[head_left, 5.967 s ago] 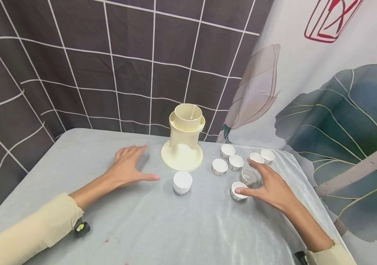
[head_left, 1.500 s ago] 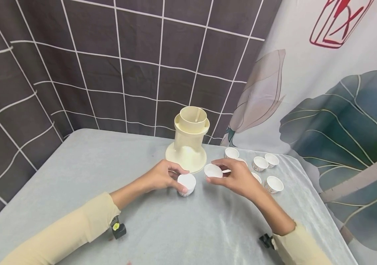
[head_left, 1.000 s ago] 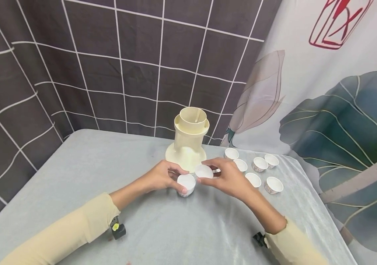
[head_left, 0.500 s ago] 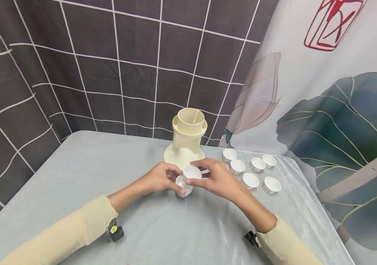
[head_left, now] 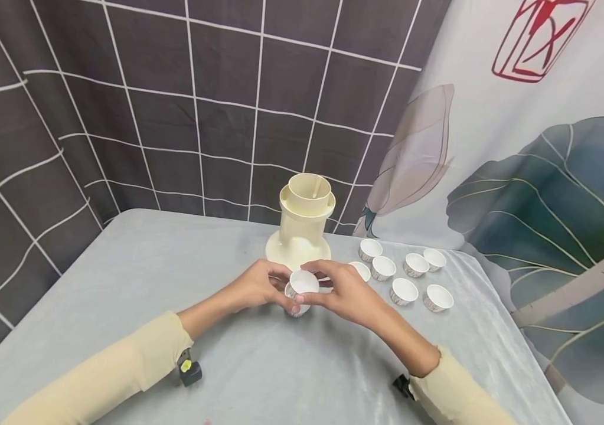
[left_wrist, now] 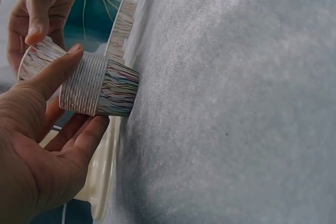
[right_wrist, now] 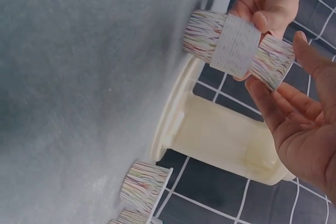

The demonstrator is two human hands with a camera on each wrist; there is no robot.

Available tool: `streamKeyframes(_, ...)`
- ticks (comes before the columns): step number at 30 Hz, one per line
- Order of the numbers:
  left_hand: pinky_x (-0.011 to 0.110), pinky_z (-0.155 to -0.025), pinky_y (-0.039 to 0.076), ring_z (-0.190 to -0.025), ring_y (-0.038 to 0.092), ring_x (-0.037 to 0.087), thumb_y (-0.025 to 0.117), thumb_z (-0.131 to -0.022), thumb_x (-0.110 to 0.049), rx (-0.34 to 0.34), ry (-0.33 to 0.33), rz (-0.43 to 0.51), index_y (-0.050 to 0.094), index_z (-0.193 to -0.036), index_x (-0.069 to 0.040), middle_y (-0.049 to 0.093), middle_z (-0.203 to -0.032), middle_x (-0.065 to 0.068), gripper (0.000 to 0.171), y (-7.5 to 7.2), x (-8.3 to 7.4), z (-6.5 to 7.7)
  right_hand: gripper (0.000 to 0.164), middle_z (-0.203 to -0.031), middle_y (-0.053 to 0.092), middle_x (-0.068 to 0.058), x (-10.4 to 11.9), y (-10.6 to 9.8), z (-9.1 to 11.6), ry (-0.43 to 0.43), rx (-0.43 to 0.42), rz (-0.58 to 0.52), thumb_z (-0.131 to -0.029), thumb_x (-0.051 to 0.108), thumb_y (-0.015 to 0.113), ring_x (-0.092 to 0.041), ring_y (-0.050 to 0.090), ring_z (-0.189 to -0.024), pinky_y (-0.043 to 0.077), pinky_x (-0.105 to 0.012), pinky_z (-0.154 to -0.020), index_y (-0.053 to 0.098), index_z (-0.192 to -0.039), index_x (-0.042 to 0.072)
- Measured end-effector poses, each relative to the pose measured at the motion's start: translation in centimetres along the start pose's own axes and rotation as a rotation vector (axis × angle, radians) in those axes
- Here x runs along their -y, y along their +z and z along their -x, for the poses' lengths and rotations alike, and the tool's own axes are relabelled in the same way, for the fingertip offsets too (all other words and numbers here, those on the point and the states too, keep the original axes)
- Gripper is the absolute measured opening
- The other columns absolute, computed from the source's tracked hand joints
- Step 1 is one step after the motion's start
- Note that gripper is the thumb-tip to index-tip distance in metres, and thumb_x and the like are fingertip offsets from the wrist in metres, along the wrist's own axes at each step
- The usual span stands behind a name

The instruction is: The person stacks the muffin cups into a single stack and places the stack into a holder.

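Near the middle of the table, my left hand [head_left: 261, 286] grips a nested stack of white paper cups [head_left: 296, 311], thumb on one side and fingers on the other. The left wrist view shows the rims packed close, with a colourful streaked pattern on the lowest cup's wall. My right hand [head_left: 346, 292] pinches a single paper cup [head_left: 304, 281] between thumb and fingers. This cup is tilted, and its base end sits at the mouth of the stack. In the right wrist view, the single cup [right_wrist: 273, 61] lines up with the stack [right_wrist: 234, 45].
Just behind the hands stands a cream plastic cylinder [head_left: 304, 224] with a wide flared base. Several loose paper cups [head_left: 404, 291] stand upright, mouths up, on the right side of the grey cloth-covered table [head_left: 174, 271]. A dark gridded curtain [head_left: 216, 130] hangs behind.
My left hand has moved right and taken hold of the stack. My right hand has picked up a cup and carried it left to the stack's mouth. Loose cups at right have shifted.
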State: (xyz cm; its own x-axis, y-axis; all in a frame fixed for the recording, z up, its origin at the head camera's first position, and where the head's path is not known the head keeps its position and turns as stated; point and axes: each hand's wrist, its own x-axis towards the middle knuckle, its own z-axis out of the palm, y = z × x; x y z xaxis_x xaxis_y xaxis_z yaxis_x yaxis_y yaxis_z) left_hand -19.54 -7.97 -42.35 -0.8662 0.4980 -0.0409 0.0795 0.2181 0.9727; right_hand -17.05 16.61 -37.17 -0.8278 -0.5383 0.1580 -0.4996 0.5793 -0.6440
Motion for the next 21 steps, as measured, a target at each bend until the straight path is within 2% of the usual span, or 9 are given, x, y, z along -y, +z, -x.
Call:
streamKeyframes(5, 0.026, -0.096, 0.066, -0.108, 0.084, 0.017, 0.102, -0.073, -0.004, 0.003, 0.026, -0.001, 0.084, -0.119, -0.002, 0.087, -0.115, 0.009, 0.049, 0.0, 0.4, -0.1, 0.058, -0.137, 0.08, -0.01, -0.4, 0.5, 0.0, -0.005, 0.006, 0.033, -0.096, 0.031, 0.093, -0.028, 0.078, -0.124, 0.068, -0.04, -0.103, 0.074, -0.144, 0.004)
streamKeyframes(8, 0.027, -0.099, 0.066, -0.109, 0.084, 0.018, 0.102, -0.074, -0.006, -0.002, 0.047, -0.014, 0.084, -0.122, -0.002, 0.087, -0.119, 0.012, 0.052, 0.0, 0.8, -0.2, 0.058, -0.138, 0.078, -0.012, -0.9, 0.8, 0.2, -0.013, 0.011, 0.03, -0.096, 0.03, 0.093, -0.029, 0.078, -0.124, 0.068, -0.038, -0.103, 0.073, -0.144, 0.004)
streamKeyframes(15, 0.029, -0.1, 0.067, -0.112, 0.084, 0.02, 0.102, -0.078, -0.007, 0.0, 0.083, -0.01, 0.08, -0.134, -0.002, 0.086, -0.125, 0.013, 0.061, 0.0, 1.4, -0.2, 0.05, -0.138, 0.076, -0.009, -1.4, 1.0, 0.3, 0.006, 0.057, -0.099, -0.1, 0.025, 0.089, -0.029, 0.075, -0.128, 0.067, -0.031, -0.104, 0.074, -0.145, 0.008)
streamKeyframes(21, 0.03, -0.098, 0.069, -0.113, 0.084, 0.024, 0.102, -0.08, -0.006, -0.012, 0.106, 0.004, 0.077, -0.14, -0.002, 0.084, -0.131, 0.017, 0.065, 0.1, 1.6, 0.0, 0.04, -0.141, 0.076, -0.013, -2.0, 0.9, 0.3, 0.051, 0.079, -0.202, -0.102, 0.014, 0.083, -0.033, 0.074, -0.134, 0.066, -0.036, -0.107, 0.076, -0.141, 0.005)
